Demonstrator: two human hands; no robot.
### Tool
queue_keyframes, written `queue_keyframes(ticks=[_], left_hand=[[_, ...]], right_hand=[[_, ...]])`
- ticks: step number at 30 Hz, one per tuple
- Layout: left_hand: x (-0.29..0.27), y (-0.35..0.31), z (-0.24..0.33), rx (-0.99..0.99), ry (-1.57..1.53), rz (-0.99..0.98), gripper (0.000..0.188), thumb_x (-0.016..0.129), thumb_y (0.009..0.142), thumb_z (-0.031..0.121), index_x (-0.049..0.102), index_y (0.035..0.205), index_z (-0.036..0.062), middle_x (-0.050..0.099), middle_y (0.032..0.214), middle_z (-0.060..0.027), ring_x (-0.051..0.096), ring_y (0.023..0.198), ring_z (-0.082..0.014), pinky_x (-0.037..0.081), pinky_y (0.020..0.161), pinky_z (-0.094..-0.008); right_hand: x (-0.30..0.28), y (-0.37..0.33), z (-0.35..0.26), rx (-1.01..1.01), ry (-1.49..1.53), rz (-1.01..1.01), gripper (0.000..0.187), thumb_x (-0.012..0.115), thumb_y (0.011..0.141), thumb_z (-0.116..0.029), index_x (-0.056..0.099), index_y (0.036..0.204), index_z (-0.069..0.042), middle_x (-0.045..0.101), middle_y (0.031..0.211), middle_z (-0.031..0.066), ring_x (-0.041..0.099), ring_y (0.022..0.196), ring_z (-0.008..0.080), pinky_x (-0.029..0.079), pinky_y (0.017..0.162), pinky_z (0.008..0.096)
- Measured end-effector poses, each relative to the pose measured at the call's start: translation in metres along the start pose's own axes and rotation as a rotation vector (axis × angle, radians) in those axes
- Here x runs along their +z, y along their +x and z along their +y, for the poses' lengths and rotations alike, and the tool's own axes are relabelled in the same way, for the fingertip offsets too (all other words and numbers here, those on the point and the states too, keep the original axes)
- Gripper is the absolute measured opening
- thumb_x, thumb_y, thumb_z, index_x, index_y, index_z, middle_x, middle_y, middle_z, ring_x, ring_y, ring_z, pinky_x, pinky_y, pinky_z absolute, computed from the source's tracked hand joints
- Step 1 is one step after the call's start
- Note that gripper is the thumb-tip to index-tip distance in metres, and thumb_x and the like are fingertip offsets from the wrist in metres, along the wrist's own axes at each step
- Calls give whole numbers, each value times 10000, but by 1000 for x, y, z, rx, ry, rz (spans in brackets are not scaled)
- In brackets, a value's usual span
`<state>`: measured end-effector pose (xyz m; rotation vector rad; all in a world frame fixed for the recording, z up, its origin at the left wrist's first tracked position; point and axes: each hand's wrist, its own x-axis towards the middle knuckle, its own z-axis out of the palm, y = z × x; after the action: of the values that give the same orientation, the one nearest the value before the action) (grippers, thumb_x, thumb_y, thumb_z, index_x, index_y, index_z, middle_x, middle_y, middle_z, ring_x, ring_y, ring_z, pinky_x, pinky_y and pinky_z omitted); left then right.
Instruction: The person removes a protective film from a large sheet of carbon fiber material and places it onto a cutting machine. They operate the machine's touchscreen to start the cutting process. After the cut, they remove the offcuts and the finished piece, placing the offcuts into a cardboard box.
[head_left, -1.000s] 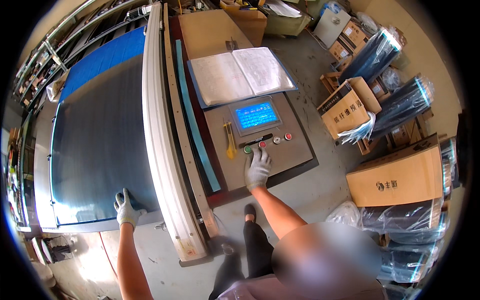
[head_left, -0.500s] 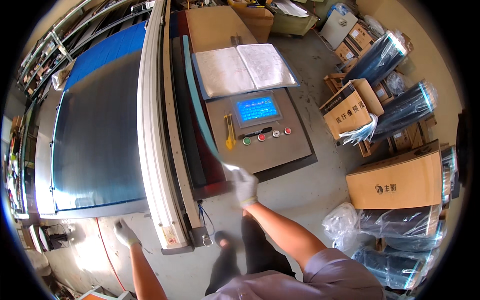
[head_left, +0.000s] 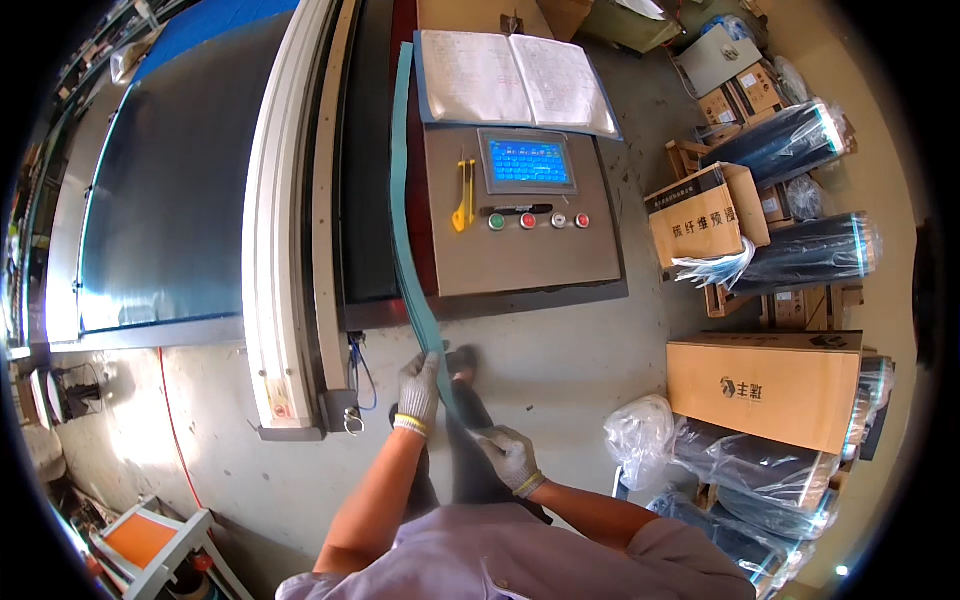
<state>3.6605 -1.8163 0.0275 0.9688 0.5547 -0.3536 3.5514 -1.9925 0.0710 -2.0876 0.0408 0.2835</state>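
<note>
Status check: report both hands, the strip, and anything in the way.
Left hand gripping teal strip. Right hand pinching its lower end. Strip runs up beside control panel. Nothing obstructing.

We see a bright, evenly lit scene with strong glare bleaching the concrete floor at lower left. The touchscreen glows blue, and the wrapped rolls carry sharp highlights. Straight edges bow toward the black fisheye rim, where detail softens.

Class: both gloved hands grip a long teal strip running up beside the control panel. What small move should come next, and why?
Probably draw the teal strip further toward the body: the left hand and right hand pinch only its near end, while most still lies beside the control panel.
</note>
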Motion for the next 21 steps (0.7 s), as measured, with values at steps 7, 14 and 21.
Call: queue_keyframes(ticks=[7, 14, 21], left_hand=[[22, -16, 26, 52, 203, 194, 212, 601, 943, 100, 658, 1050, -74, 719, 926, -179, 688, 804, -219, 549, 750, -326], [23, -24, 20, 149, 300, 161, 187, 634, 902, 45, 662, 1044, -73, 724, 908, -164, 689, 778, -211, 545, 734, -301], [33, -33, 15, 128, 494, 267, 183, 660, 864, 25, 691, 1020, -66, 726, 889, -126, 674, 758, -170, 541, 718, -285]], right_hand=[[-8, 40, 35, 26, -233, -290, 211, 599, 921, -195, 676, 1055, -50, 679, 1001, 157, 632, 945, 368, 500, 828, 414], [-25, 149, -6, 186, 279, -228, 445, 573, 975, -404, 658, 1080, 19, 701, 1020, 133, 657, 917, 199, 492, 818, 322], [-17, 212, -24, 616, 1170, -493, 486, 538, 970, -502, 654, 1078, -43, 686, 946, 35, 631, 885, 129, 508, 766, 276]])
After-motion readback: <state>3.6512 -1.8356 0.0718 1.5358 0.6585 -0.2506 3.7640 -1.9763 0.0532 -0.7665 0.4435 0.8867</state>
